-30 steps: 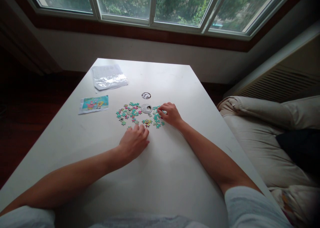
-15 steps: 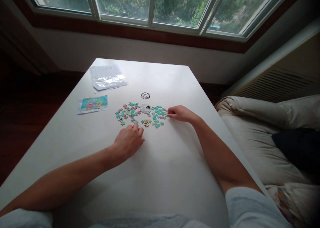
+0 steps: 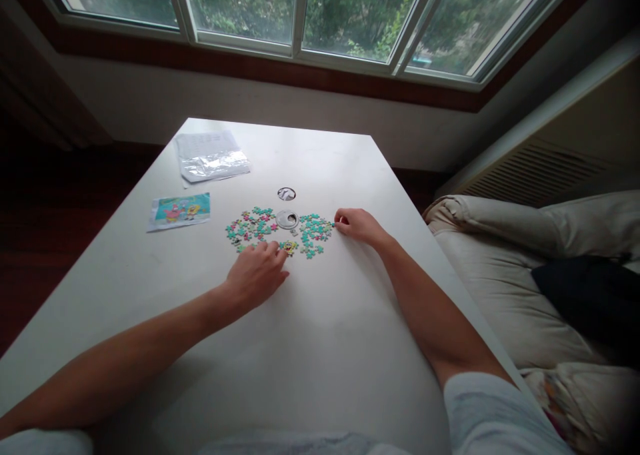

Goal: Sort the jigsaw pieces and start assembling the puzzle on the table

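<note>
Many small jigsaw puzzle pieces, mostly teal with some pink and yellow, lie on the white table in a left heap and a right heap. Palm down below the left heap, my left hand rests with its fingers loosely bent and the thumb apart. Its fingertips are close to a yellow cartoon-face piece, and it covers some pieces nearby. At the outer edge of the right heap, my right hand has thumb and forefinger pinched on a puzzle piece, mostly hidden by the fingers.
Between the heaps is a round grey table fitting, with a round hole beyond it. A cartoon picture sheet and a clear plastic sleeve with papers lie to the left. A beige sofa stands at right.
The view has shifted slightly. My left hand has moved a little forward, closer to the yellow piece. My right hand's fingers have drawn slightly up at the heap's edge.
</note>
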A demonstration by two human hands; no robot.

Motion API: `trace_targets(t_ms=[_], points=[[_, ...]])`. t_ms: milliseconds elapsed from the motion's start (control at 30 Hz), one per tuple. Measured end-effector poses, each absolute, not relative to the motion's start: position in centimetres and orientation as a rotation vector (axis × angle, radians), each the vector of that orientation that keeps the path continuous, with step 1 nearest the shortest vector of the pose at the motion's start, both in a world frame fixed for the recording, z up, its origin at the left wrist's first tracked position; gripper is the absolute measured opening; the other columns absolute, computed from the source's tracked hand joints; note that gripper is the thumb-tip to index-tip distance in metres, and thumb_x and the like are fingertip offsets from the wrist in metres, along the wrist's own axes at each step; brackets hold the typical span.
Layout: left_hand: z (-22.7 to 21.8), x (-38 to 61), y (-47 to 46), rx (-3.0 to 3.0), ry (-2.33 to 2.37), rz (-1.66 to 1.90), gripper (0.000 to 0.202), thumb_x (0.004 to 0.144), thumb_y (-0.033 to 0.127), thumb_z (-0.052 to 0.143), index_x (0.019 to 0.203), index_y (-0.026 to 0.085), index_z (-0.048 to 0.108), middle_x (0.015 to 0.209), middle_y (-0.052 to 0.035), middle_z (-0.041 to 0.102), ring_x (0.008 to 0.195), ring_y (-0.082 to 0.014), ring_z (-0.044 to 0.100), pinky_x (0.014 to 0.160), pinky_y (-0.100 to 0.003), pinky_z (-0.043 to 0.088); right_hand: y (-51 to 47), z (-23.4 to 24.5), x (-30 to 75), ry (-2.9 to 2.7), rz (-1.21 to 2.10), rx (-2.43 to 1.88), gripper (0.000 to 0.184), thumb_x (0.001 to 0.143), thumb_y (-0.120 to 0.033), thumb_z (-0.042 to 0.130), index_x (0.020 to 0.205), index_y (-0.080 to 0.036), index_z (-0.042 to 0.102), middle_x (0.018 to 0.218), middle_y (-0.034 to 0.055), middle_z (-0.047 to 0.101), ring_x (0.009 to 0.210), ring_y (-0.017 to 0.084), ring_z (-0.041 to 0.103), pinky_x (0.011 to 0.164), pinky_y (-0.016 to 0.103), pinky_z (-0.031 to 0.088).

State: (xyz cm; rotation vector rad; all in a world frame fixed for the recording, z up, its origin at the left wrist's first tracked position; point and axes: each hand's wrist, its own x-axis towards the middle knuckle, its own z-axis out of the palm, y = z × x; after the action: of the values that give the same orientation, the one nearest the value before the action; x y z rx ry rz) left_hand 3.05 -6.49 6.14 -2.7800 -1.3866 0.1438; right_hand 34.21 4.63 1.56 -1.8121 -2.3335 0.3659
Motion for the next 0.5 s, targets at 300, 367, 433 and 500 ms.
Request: trace_targets(t_ms=[300, 367, 433, 500], points=[[3.9, 3.9, -6.9, -2.857, -1.155, -0.001, 0.044, 0.095, 0.037, 0.059, 0.132, 0.015, 0.054, 0.133, -0.0167, 0.059, 0.121, -0.0295, 0.054, 0.098, -0.041, 0.043, 4.9, -0.4, 33.0, -2.290, 0.245, -1.561, 0.017, 0.091, -0.029, 0.061, 0.103, -0.022, 0.071, 0.086, 0.0035, 0.065, 0.080, 0.017, 0.057, 0.075, 0.027, 0.041], [3.6, 3.9, -7.0, -2.844, -1.154, 0.004, 0.042, 0.095, 0.037, 0.058, 0.130, 0.014, 0.056, 0.134, -0.0173, 0.058, 0.120, -0.0297, 0.055, 0.097, -0.040, 0.043, 5.1, -0.7, 33.0, -2.274, 0.227, -1.572, 0.018, 0.092, -0.023, 0.058, 0.104, -0.022, 0.072, 0.090, 0.0045, 0.066, 0.084, 0.018, 0.058, 0.078, 0.028, 0.042], [3.6, 4.0, -7.0, -2.837, -1.155, 0.015, 0.041, 0.095, 0.038, 0.059, 0.128, 0.013, 0.057, 0.131, -0.0175, 0.060, 0.115, -0.0295, 0.057, 0.095, -0.040, 0.043, 5.3, -0.8, 33.3, -2.261, 0.223, -1.593, 0.022, 0.091, -0.016, 0.054, 0.101, -0.023, 0.072, 0.094, 0.0050, 0.067, 0.086, 0.018, 0.058, 0.079, 0.028, 0.042], [3.7, 4.0, -7.0, -2.836, -1.162, 0.019, 0.044, 0.095, 0.038, 0.059, 0.130, 0.012, 0.056, 0.126, -0.0172, 0.061, 0.111, -0.0291, 0.058, 0.093, -0.040, 0.044, 5.5, -0.9, 33.8, -2.254, 0.235, -1.612, 0.024, 0.089, -0.012, 0.053, 0.098, -0.023, 0.073, 0.095, 0.0046, 0.067, 0.085, 0.018, 0.058, 0.078, 0.027, 0.042]])
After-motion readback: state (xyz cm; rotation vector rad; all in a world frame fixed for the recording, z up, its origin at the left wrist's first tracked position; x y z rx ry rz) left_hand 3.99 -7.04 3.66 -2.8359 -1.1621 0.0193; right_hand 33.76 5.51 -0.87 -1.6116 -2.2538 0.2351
